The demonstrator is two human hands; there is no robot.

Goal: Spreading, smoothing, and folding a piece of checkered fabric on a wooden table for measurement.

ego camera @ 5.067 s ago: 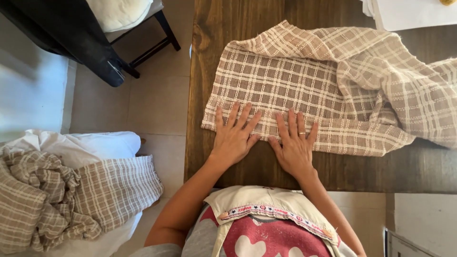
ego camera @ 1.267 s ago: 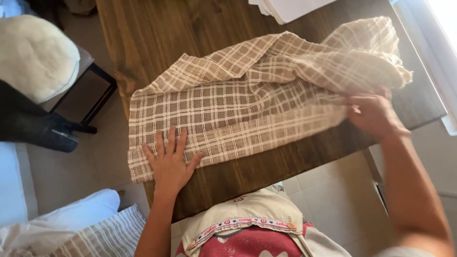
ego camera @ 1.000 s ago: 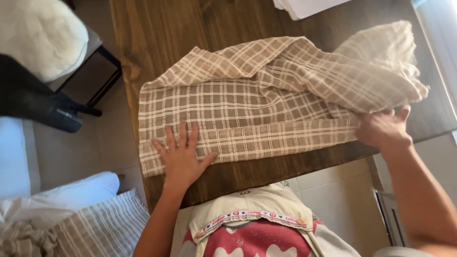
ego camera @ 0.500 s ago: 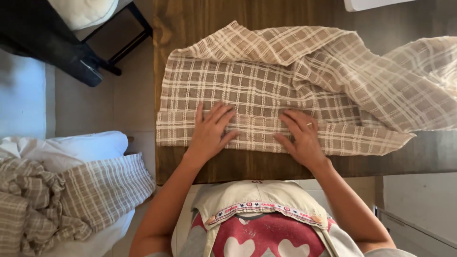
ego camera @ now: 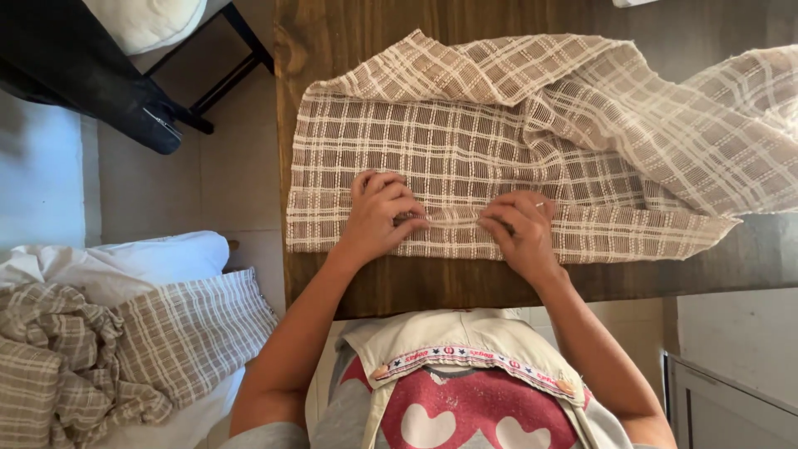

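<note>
Two hands at frame centre — left hand and right hand — each grip curled, pinching plaid cloth on dark wooden bench.

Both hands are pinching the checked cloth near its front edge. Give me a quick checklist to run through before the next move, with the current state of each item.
1. Left hand gripping the checked cloth: ok, fingers curled into the fabric.
2. Right hand gripping it too: ok, fingers bunched on the same ridge.
3. Left part of the cloth flat: ok, it lies smooth on the wooden table.
4. Right part flat: not ok, it is rumpled and folded over itself.
5. Front edge on the table: ok, it lies just inside the table's near edge.
6. Far right end of the cloth: cannot tell, it runs out of the picture.
</note>
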